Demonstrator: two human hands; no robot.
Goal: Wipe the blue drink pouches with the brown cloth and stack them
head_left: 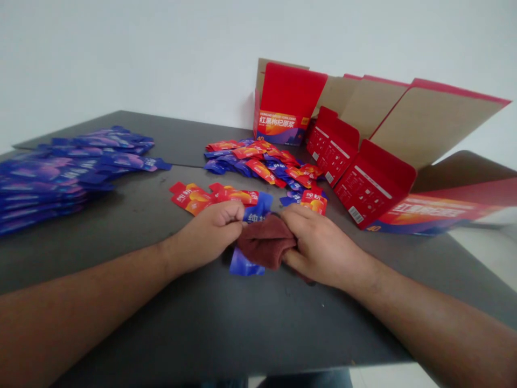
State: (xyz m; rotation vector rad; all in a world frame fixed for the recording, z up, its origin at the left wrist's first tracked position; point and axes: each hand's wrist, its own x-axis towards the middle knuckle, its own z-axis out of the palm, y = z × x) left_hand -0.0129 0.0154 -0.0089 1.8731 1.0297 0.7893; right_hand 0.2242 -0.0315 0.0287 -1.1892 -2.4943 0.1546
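Red cartons at the back carry the Chinese words 红黑枸杞原浆 in white, with the number 40 below. A line of small Latin letters above the Chinese is too small to read with certainty. A blue sachet (251,264) shows the character 纯, and the next character is partly hidden.

A crumpled brown cloth (264,242), soft like a towel, sits bunched over that sachet, near the front of a dark gray table (121,323). The sachet's glossy blue ends stick out above and below the cloth.

The left hand (208,234) is curled into a loose fist, its fingertips (232,215) pinched against the cloth's left edge. The right hand (323,248) is closed around the cloth's right side, with fingers bent over the top. The two hands almost meet, with the cloth between them.

Just beyond the left hand lie a few red sachets (191,198). Farther back is a loose pile of red and blue sachets (258,161). A large stack of blue sachets (68,172) sits well to the left. To the right, red-and-tan carton blanks (375,161) stand partly folded, and one flap has a barcode (356,214).
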